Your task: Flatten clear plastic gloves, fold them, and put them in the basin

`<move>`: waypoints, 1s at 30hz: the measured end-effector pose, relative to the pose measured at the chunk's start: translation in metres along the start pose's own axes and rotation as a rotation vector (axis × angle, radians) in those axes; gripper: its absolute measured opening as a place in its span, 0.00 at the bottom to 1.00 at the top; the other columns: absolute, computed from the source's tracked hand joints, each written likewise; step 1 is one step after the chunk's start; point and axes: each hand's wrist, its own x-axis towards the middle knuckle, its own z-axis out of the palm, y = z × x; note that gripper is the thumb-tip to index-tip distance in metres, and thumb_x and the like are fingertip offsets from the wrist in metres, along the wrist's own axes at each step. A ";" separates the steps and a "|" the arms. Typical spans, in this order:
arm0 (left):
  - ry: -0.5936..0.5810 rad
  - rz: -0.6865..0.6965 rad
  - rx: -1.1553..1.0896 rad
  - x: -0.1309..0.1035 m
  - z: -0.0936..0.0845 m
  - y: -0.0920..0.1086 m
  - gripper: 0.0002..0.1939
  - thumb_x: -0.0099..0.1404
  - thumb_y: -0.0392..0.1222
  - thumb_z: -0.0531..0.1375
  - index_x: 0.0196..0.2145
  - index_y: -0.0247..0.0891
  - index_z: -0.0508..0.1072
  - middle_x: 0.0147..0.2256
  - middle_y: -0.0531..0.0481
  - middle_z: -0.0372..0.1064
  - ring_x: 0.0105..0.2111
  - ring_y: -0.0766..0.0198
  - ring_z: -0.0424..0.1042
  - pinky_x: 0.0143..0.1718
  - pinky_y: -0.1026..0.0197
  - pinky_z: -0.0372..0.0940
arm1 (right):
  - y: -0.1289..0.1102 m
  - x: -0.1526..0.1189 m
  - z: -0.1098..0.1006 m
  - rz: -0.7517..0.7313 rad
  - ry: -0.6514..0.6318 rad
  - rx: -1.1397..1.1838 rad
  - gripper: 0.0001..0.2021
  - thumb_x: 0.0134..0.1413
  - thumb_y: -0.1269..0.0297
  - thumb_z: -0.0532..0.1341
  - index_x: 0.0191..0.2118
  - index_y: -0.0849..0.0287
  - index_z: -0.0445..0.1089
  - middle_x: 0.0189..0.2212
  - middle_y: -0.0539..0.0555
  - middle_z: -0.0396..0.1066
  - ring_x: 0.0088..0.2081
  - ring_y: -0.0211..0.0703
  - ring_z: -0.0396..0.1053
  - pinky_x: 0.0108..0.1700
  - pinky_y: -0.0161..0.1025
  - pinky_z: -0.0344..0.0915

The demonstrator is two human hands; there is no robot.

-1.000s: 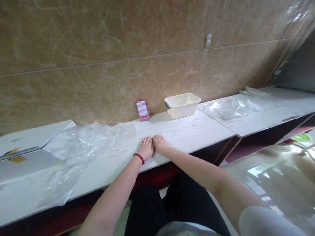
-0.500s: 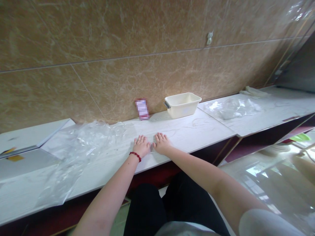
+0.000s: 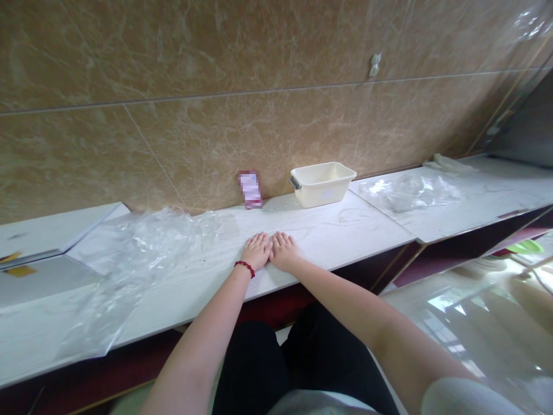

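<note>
Counter [image 3: 319, 230] runs along the wall [image 3: 207, 138], and from my distant seat I see it directly under both hands. My left hand [image 3: 256, 252] and right hand [image 3: 284, 252] lie palm down near its front edge, fingers stretched out with small gaps, thumb sides meeting or nearly so, gripping nothing. I judge the counter heavy, stiff and smooth; its front edge would give the best hold. Near the wall, the cream tub [image 3: 326, 195] looks light and firm, easiest by its rim. The crumpled plastic [image 3: 151, 242] leftward seems soft and slippery.
</note>
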 end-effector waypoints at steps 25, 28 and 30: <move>0.059 -0.039 0.117 -0.012 -0.017 -0.027 0.27 0.62 0.45 0.36 0.55 0.27 0.46 0.56 0.41 0.44 0.56 0.59 0.42 0.53 0.55 0.41 | 0.031 0.004 -0.024 -0.044 0.180 0.027 0.28 0.53 0.51 0.38 0.55 0.63 0.49 0.55 0.59 0.48 0.57 0.49 0.38 0.54 0.52 0.35; 0.066 -0.026 0.063 -0.007 -0.015 -0.006 0.26 0.62 0.43 0.36 0.55 0.27 0.47 0.55 0.41 0.46 0.55 0.59 0.44 0.53 0.54 0.42 | 0.011 0.011 -0.015 -0.084 0.170 0.076 0.24 0.55 0.62 0.39 0.54 0.68 0.50 0.54 0.60 0.49 0.56 0.45 0.43 0.54 0.43 0.42; 0.049 -0.036 0.050 -0.007 -0.010 0.004 0.25 0.62 0.41 0.37 0.55 0.28 0.48 0.55 0.42 0.46 0.55 0.59 0.45 0.53 0.54 0.42 | -0.001 0.012 -0.008 -0.090 0.096 0.077 0.23 0.53 0.67 0.41 0.54 0.69 0.50 0.54 0.61 0.49 0.56 0.45 0.44 0.53 0.42 0.44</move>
